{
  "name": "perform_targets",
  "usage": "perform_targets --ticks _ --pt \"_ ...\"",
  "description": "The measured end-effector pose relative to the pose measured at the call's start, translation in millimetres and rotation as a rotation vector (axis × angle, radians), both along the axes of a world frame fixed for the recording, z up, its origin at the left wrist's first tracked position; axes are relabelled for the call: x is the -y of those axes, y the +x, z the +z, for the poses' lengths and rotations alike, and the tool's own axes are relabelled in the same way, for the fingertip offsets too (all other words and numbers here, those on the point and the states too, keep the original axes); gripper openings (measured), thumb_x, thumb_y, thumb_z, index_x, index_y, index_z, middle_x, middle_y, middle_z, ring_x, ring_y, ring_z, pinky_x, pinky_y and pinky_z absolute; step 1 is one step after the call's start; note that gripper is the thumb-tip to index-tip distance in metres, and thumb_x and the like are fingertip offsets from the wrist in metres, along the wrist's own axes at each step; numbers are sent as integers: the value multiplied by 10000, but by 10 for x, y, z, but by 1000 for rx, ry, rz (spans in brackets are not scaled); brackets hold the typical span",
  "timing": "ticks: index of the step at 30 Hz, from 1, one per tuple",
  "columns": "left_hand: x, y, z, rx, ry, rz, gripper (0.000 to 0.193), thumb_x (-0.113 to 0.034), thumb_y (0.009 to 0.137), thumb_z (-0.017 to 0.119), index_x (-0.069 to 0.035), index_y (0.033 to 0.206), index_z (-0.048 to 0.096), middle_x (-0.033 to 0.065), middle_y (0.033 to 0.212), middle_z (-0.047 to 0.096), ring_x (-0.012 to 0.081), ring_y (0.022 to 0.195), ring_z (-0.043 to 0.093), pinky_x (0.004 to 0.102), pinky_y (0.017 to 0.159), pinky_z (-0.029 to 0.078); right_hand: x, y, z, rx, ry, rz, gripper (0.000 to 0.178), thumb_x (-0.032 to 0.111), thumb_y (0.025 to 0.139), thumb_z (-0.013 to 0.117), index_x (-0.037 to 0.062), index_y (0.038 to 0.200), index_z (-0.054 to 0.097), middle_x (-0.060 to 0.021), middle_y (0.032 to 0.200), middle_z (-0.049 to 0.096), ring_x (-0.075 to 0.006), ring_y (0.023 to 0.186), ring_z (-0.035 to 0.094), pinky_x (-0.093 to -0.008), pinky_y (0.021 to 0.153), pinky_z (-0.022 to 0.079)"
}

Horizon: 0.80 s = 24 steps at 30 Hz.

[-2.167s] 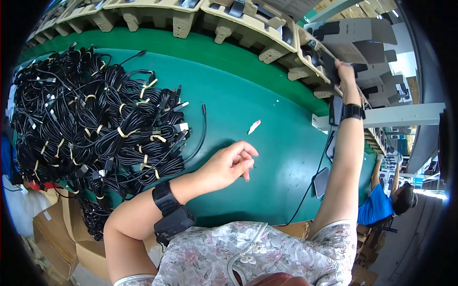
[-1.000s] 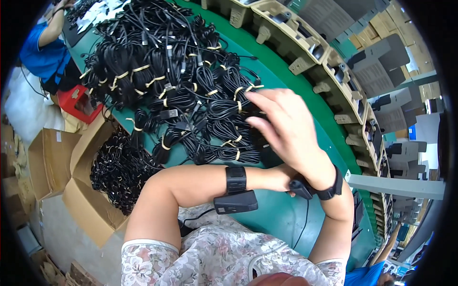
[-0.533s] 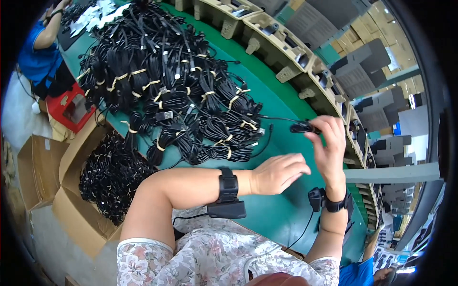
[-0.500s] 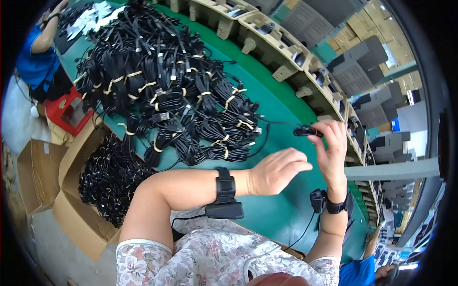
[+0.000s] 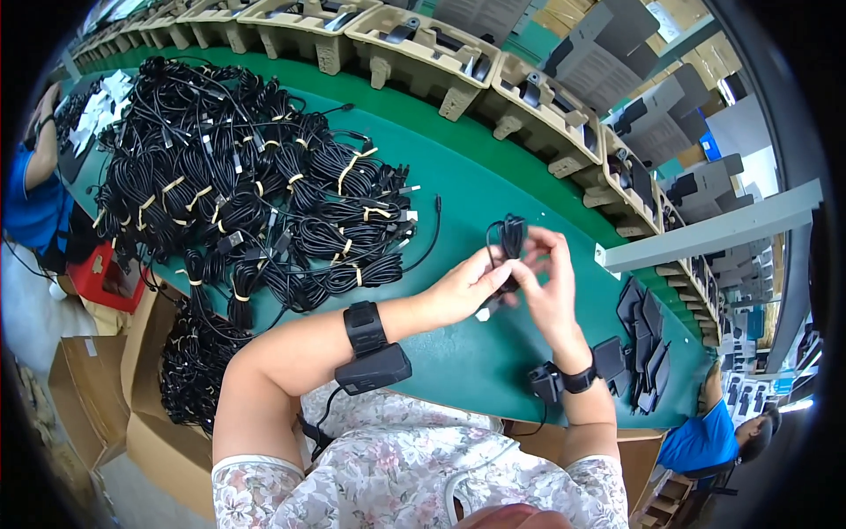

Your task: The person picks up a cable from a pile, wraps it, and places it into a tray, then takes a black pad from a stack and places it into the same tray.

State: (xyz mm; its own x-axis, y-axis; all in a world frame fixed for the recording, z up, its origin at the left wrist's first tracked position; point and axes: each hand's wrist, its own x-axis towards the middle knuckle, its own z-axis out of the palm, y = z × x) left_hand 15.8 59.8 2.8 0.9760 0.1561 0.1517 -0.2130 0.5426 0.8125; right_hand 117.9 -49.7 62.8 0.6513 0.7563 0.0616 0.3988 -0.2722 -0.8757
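A small coiled black cable [image 5: 511, 234] is held upright between my two hands over the green table. My left hand [image 5: 460, 289] pinches its lower part between thumb and fingers. My right hand [image 5: 553, 286] closes on the cable from the other side, its thumb against the coil and its fingertips slightly blurred. A pale connector end [image 5: 482, 314] shows just below the hands. To the left lies a large heap of coiled black cables [image 5: 238, 189], many tied with cream-coloured bands.
Moulded pulp trays [image 5: 423, 48] holding dark parts line the table's far side. A grey metal bar [image 5: 714, 231] juts in at the right, near flat black pieces [image 5: 648, 344]. A cardboard box [image 5: 145, 353] of cables stands at the left. People in blue work at both ends.
My right hand has brought the cable inward from the far right, away from the heap. My left hand, earlier free of it, now grips the cable too. The whole view has turned rightward.
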Motion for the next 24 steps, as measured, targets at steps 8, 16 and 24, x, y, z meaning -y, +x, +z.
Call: perform_targets --ticks 8,16,24 --pt "-90 44 87 -201 80 -312 207 -222 957 396 -37 1047 424 70 861 560 108 679 562 261 609 463 64 110 369 871 -83 625 457 160 744 633 70 1175 508 -81 881 561 -234 824 547 -354 818 422" --pt "-145 252 -79 -101 25 61 269 -163 926 470 -16 1129 372 109 977 545 147 852 569 276 750 485 59 539 650 1101 -468 258 337 147 728 649 110 1053 568 -91 748 527 -261 678 536 -346 588 441" --pt "-193 288 -39 -156 117 6 301 -128 914 484 -11 1157 350 108 1012 517 160 907 554 287 803 478 -136 2090 1102 1357 -487 -448 256 263 839 523 82 1006 594 -123 802 612 -281 749 613 -364 634 484"
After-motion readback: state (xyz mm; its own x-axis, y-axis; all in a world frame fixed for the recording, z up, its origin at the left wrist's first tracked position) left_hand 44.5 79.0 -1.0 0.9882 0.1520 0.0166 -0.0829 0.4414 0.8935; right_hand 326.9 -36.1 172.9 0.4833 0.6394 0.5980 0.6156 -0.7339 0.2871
